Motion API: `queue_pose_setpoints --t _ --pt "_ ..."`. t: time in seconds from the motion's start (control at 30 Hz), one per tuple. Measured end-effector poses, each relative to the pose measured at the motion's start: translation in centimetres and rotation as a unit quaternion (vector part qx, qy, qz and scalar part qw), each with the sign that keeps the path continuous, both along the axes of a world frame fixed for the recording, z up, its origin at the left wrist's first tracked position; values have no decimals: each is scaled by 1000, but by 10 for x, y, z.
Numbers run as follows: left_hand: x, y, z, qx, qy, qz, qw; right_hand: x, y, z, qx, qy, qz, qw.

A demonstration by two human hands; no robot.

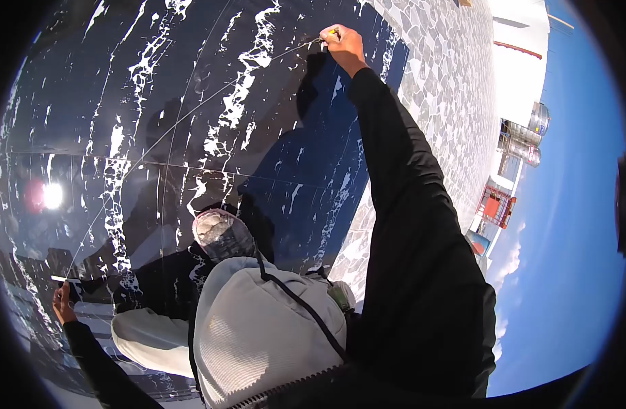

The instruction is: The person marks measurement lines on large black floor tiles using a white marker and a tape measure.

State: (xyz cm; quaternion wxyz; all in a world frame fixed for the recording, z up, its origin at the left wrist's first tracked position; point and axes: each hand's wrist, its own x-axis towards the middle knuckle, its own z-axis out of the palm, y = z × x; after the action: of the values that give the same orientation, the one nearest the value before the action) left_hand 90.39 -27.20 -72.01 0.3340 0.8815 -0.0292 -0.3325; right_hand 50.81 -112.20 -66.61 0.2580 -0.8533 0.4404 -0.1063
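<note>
- The right hand (343, 49), above and to the right of the shoe (221, 235), has its fingers drawn together, pinching a small yellow piece (333, 31) where the string seems to end. If that pinch eased, the string would likely go slack.
- The left hand (63, 305), below and to the left of the shoe, has its fingertips at a white strip (65, 279). It looks like a light grip, but the hand is small here, and I cannot tell whether it also pinches the string.
- The string (173, 127) runs between the two hands, passing above and to the left of the shoe, apart from it. I cannot tell whether it touches the tiles (68, 82) along its length.
- The strip could turn or creep, as I judge it, if the left hand tugged unevenly; the line would then swing off its angle.
- The shoe or the grey knee (146, 334), below and to the left of it, might snag the string if the leg shifted.
- White veins (243, 85) above the shoe and sun glare (52, 195) to its left could hide so thin a line, inviting misjudgement.
- Arms spread so wide could cost balance and jerk either end.
</note>
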Motion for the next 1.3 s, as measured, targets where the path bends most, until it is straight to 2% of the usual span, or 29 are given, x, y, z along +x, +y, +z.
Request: queue_pose_setpoints --t 0.17,0.23,0.3,0.37,0.4,0.43,0.47,0.6,0.67,0.7,0.77,0.87,0.97,1.1,1.17,1.2,1.27,1.3 --pt "0 -7 5 3 -41 -41 998 -55 20 -5 -19 -7 6 1000" --pt "6 -4 5 25 60 35 997 -82 29 -10 -17 12 10 1000" --pt "6 -5 5 26 53 20 998 -107 45 -9 -7 6 5 1000" --pt "7 -6 5 23 43 7 999 -124 71 4 -9 50 -24 998" --pt "12 -2 2 52 43 -8 998 -135 82 7 41 45 -62 996" --pt "19 7 -3 81 43 -24 996 -147 92 8 41 46 -68 996" --pt "33 30 -18 133 0 -112 985 -159 102 8 36 41 -70 996" --pt "42 42 -26 124 -38 -204 970 -195 151 20 55 48 -116 991" --pt "35 34 -20 91 -16 -133 987 -210 172 26 83 68 -143 984" --pt "30 28 -16 91 -15 -136 986 -219 180 27 83 69 -146 983" --pt "16 1 1 61 58 -15 996 -236 199 25 64 80 -147 984" --pt "8 -12 11 46 60 15 997 -263 219 17 54 84 -148 984" --pt "9 -16 17 83 46 -20 995 -272 231 19 42 91 -144 985" --pt "12 2 -2 46 20 -5 999 -276 234 15 58 51 -161 984" --pt "25 23 -12 36 -117 -204 971 -282 240 12 68 49 -171 982" --pt "27 25 -8 39 -117 -204 971 -285 244 11 76 47 -180 980" --pt "29 24 -5 88 -266 -410 868 -292 260 17 89 75 -177 977" --pt "29 22 -8 88 -266 -409 868 -296 267 22 101 105 -176 973"
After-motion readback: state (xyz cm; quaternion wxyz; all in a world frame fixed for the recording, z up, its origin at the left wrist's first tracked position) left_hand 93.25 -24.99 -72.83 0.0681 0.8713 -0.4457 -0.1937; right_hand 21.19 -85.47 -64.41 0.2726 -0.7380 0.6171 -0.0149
